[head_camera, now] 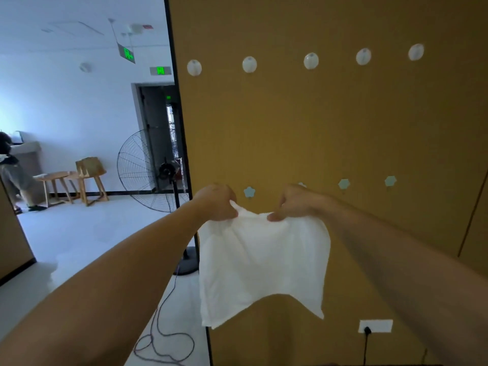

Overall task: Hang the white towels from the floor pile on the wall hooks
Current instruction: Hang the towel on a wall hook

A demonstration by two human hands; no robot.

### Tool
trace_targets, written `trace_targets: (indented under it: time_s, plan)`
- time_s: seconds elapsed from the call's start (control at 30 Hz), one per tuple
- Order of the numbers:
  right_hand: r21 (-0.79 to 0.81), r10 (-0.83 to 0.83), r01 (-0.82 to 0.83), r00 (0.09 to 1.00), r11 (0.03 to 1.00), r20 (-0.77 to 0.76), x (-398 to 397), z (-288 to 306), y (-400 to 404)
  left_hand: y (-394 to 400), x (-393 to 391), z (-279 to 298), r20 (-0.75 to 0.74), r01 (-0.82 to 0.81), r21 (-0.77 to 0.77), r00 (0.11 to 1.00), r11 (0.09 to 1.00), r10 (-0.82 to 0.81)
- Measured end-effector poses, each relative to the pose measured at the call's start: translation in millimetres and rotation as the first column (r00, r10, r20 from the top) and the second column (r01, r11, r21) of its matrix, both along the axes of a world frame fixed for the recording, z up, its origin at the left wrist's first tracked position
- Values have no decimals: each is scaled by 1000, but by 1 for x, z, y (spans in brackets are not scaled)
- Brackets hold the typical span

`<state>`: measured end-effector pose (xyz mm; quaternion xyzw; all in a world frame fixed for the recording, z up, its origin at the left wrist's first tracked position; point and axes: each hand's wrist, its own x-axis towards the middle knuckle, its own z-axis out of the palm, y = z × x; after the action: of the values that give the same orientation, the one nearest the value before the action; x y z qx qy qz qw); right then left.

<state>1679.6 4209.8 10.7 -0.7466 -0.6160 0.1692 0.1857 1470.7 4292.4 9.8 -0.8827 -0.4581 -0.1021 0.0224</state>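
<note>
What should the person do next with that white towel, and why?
Probably lift the towel a little and forward, to loop its top edge over the blue flower hook just above. Both hands pinch that edge, and no hook carries a towel.

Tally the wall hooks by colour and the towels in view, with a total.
White round hooks: 5, first at
Blue flower hooks: 3 clearly visible, first at; a possible fourth is mostly hidden behind the right hand
White towel: 1, held by both hands, left hand
Total: 9
</note>
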Motion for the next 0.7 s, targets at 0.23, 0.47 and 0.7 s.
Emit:
trace_targets:
  time_s: [0.23,0.47,0.7]
  plan:
    - [139,93,-82,993,987,-74,25,13,90,80,30,19,-7,-15,-16,1000,1000,15]
    - [138,116,-95,980,986,-160,58,45,169,144,50,57,252,-22,-17,967,1000,25]
    - [257,195,-141,961,956,-196,54,94,231,189,61,91,641,-26,-218,750,976,163]
